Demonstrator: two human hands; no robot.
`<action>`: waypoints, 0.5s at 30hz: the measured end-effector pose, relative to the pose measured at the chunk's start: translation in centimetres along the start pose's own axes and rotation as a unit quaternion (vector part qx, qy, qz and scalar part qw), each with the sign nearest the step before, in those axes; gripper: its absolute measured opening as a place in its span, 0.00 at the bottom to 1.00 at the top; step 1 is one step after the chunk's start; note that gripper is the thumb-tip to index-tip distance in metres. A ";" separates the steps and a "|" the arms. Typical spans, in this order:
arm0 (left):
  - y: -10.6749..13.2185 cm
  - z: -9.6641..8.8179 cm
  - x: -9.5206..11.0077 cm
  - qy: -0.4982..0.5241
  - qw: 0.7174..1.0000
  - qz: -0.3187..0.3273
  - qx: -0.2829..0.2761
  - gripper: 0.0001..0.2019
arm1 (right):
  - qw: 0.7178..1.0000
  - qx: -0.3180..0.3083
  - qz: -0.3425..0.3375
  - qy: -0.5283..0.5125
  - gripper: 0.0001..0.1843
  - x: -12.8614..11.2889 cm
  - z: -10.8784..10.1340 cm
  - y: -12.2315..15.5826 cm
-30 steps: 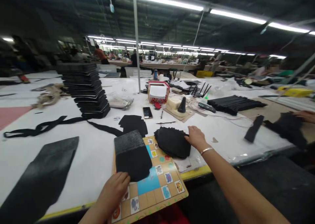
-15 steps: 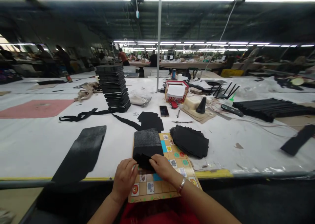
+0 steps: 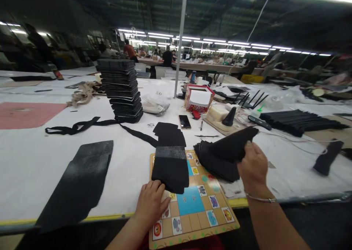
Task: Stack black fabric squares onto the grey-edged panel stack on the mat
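My right hand (image 3: pixel 253 165) pinches the corner of a black fabric piece (image 3: pixel 229 143). That piece is lifted and slants over a fanned stack of black fabric pieces (image 3: pixel 214 165), the rest of which it partly covers. My left hand (image 3: pixel 152 202) rests at the near left edge of another black fabric piece (image 3: pixel 171 171), fingertips touching it and thumb apart. This piece lies on a game board with animal pictures (image 3: pixel 192 222), a greyish band across its far part. Just beyond it, more black pieces (image 3: pixel 169 134) overlap on the white table.
A tall stack of black pieces (image 3: pixel 121 92) stands at the back left. A long black strip (image 3: pixel 79 180) hangs over the table's front edge. Farther back are a phone (image 3: pixel 184 121), a red-rimmed box (image 3: pixel 199 98), a black cone (image 3: pixel 229 117) and a pleated black pile (image 3: pixel 302 121).
My right hand has moved from the piece on the board to the right and lifted a piece off the fanned stack. The piece on the board now lies unfolded toward me. The view has shifted.
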State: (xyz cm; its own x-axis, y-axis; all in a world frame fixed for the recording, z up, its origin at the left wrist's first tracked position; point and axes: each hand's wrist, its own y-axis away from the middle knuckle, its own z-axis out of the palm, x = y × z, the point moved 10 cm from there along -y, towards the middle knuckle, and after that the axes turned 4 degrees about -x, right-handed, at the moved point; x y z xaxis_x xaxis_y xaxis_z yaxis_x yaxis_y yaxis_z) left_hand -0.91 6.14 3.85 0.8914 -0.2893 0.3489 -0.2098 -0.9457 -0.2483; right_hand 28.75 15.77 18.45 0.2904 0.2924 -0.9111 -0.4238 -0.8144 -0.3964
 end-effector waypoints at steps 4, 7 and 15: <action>0.0 -0.9 -0.2 0.065 0.998 0.007 0.009 0.11 | 0.959 -0.161 -0.135 0.192 0.15 -2.6 3.3 3.8; -0.1 -3.3 -2.4 0.175 0.981 -0.036 0.081 0.10 | 0.860 -0.389 -0.238 0.227 0.11 -1.4 10.2 12.3; 2.3 -5.1 -6.6 0.235 0.949 -0.123 0.173 0.11 | 0.732 -0.582 -0.225 0.272 0.07 2.9 14.2 21.6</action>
State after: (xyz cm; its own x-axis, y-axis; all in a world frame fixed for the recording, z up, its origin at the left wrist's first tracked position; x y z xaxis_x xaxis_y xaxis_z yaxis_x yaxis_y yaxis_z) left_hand -9.33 5.13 5.61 0.6022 -0.1776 0.7784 0.1983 -0.9111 -0.3613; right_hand 8.28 6.09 5.62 0.6091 0.6776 -0.4121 0.7468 -0.6650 0.0105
